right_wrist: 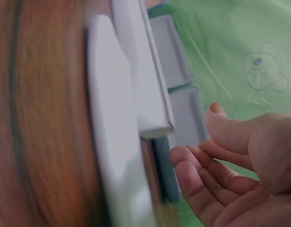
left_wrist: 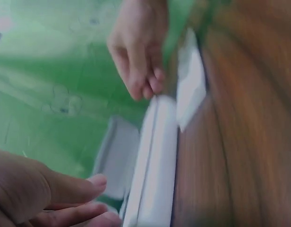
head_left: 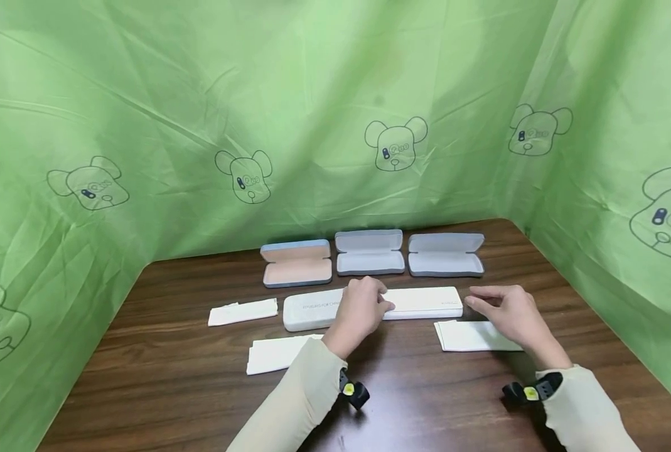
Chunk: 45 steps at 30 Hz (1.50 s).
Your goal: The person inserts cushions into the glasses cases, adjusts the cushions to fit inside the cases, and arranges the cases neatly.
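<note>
A long white box (head_left: 422,301) with small print lies across the middle of the table. My left hand (head_left: 360,307) is over its middle and hides part of it; in the left wrist view the fingertips (left_wrist: 97,182) are right beside the box, with nothing visible between thumb and fingers. Beyond the box's right end is my right hand (head_left: 507,311), thumb and fingers apart and loosely bent, holding nothing. Under and beside that hand lies a folded white cloth or paper strip (head_left: 473,337), partly covered by the hand.
Behind the box stand three open glasses cases: one pink inside (head_left: 298,271), two grey inside (head_left: 370,262), (head_left: 445,262). Two more white folded strips, the upper one (head_left: 243,312) and the lower one (head_left: 279,355), lie left on the wooden table (head_left: 160,351). Green curtains (head_left: 312,125) hang around.
</note>
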Available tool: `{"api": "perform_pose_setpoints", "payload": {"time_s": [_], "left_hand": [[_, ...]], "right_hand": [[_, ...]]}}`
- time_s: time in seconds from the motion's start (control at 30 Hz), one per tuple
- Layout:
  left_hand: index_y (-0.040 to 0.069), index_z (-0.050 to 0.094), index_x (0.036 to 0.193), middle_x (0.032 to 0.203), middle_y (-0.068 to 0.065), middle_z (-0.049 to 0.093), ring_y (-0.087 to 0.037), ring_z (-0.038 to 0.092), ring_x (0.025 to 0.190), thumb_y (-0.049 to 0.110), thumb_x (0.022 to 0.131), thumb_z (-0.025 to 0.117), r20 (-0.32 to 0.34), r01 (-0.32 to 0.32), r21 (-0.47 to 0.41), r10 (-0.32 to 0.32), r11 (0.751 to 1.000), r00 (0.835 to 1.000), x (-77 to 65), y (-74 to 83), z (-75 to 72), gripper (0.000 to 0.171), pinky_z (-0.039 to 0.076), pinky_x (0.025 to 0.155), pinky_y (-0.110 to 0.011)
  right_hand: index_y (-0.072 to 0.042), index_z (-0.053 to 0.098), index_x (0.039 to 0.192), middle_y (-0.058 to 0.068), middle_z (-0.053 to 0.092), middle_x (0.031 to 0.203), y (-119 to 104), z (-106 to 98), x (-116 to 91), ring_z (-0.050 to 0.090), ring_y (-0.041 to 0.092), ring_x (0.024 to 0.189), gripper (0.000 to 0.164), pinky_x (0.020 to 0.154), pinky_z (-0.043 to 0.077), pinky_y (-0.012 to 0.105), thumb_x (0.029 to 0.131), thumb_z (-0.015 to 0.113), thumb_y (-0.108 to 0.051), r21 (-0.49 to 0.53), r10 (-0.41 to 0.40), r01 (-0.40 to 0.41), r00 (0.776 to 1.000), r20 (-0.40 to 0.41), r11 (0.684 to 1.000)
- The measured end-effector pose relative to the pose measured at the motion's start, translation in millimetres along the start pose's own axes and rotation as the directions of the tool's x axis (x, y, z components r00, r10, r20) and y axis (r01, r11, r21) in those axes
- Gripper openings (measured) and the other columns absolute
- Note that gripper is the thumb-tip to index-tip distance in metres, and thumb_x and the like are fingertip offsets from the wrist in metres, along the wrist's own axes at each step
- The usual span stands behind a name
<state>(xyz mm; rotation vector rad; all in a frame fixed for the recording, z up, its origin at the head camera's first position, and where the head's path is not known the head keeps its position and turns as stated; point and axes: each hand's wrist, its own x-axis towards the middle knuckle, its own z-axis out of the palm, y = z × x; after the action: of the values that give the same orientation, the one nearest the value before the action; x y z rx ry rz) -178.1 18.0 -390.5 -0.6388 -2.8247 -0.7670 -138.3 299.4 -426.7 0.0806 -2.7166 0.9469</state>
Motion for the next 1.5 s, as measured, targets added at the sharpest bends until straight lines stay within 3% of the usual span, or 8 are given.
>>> {"api": "perform_pose_setpoints", "payload": {"time_s": [0.17, 0.33, 0.47, 0.6, 0.77, 0.97, 1.23, 1.5], "left_hand": [[0.013, 0.073, 0.094, 0.066, 0.013, 0.064, -0.003, 0.057, 0.066, 0.034, 0.072, 0.077, 0.119, -0.024, -0.062, 0.031, 0.998, 0.992, -4.0, 22.3, 4.7, 0.030, 0.044, 0.063, -0.021], [0.020, 0.071, 0.070, 0.062, 0.015, 0.058, -0.003, 0.051, 0.060, 0.037, 0.072, 0.076, 0.171, -0.027, -0.038, 0.033, 0.999, 0.985, -5.2, 37.5, 24.3, 0.019, 0.041, 0.055, -0.020], [0.021, 0.058, 0.049, 0.045, 0.013, 0.047, -0.003, 0.041, 0.044, 0.035, 0.074, 0.075, 0.189, -0.055, -0.036, 0.061, 0.998, 0.980, -5.6, 47.8, 39.5, 0.034, 0.033, 0.042, -0.019], [0.019, 0.049, 0.043, 0.037, 0.012, 0.036, -0.004, 0.036, 0.039, 0.039, 0.077, 0.072, 0.231, -0.061, 0.007, 0.058, 0.998, 0.971, -6.7, 58.3, 50.9, 0.045, 0.032, 0.040, -0.020], [0.017, 0.046, 0.045, 0.038, 0.008, 0.037, -0.007, 0.038, 0.039, 0.042, 0.077, 0.071, 0.253, -0.051, 0.093, 0.026, 0.994, 0.967, -6.5, 66.4, 59.7, 0.047, 0.034, 0.039, -0.022], [0.016, 0.062, 0.062, 0.056, 0.003, 0.057, -0.010, 0.046, 0.047, 0.043, 0.078, 0.069, 0.246, -0.041, 0.158, 0.001, 0.987, 0.969, -4.5, 70.0, 66.9, 0.032, 0.039, 0.043, -0.026], [0.019, 0.069, 0.074, 0.068, 0.001, 0.065, -0.014, 0.059, 0.053, 0.040, 0.079, 0.069, 0.206, -0.099, 0.272, 0.043, 0.957, 0.978, -4.6, 72.0, 76.6, 0.021, 0.041, 0.038, -0.028], [0.020, 0.065, 0.064, 0.064, 0.003, 0.061, -0.012, 0.055, 0.051, 0.034, 0.076, 0.073, 0.159, -0.109, 0.277, 0.067, 0.955, 0.985, -5.2, 70.8, 83.6, 0.020, 0.038, 0.035, -0.028]], "right_hand": [[-0.013, 0.070, 0.103, 0.003, 0.069, 0.090, 9, -16, -9, 0.060, 0.023, 0.089, 0.036, 0.071, 0.044, 0.036, 0.083, 0.064, -0.042, -0.014, 0.044, -0.044, 0.999, -0.009, 0.999], [-0.014, 0.071, 0.100, 0.003, 0.069, 0.091, 21, -26, -22, 0.060, 0.016, 0.086, 0.035, 0.064, 0.042, 0.022, 0.082, 0.065, -0.043, -0.045, 0.066, -0.067, 0.998, -0.024, 0.997], [-0.012, 0.071, 0.101, 0.005, 0.069, 0.091, 33, -36, -33, 0.058, 0.006, 0.081, 0.035, 0.058, 0.043, 0.021, 0.082, 0.065, -0.042, -0.055, 0.084, -0.085, 0.996, -0.027, 0.995], [-0.011, 0.071, 0.100, 0.005, 0.069, 0.089, 46, -46, -41, 0.054, -0.003, 0.078, 0.034, 0.058, 0.041, 0.020, 0.082, 0.066, -0.040, -0.074, 0.105, -0.109, 0.993, -0.055, 0.991], [-0.009, 0.070, 0.100, 0.007, 0.069, 0.089, 54, -49, -45, 0.056, 0.004, 0.077, 0.037, 0.057, 0.042, 0.023, 0.082, 0.065, -0.041, -0.083, 0.136, -0.138, 0.990, -0.027, 0.987], [-0.008, 0.070, 0.099, 0.006, 0.068, 0.086, 52, -44, -41, 0.058, 0.010, 0.069, 0.036, 0.055, 0.042, 0.027, 0.081, 0.068, -0.039, -0.120, 0.092, -0.089, 0.996, 0.018, 0.989], [-0.006, 0.070, 0.100, -0.006, 0.061, 0.072, 46, -38, -38, 0.052, 0.011, 0.063, 0.034, 0.055, 0.040, 0.031, 0.078, 0.072, -0.032, -0.197, 0.076, -0.052, 0.991, 0.114, 0.979], [-0.016, 0.071, 0.084, -0.008, 0.060, 0.070, 42, -33, -41, 0.052, 0.012, 0.065, 0.011, 0.058, 0.039, 0.032, 0.076, 0.074, -0.022, -0.221, 0.090, -0.065, 0.991, 0.103, 0.973]]}}
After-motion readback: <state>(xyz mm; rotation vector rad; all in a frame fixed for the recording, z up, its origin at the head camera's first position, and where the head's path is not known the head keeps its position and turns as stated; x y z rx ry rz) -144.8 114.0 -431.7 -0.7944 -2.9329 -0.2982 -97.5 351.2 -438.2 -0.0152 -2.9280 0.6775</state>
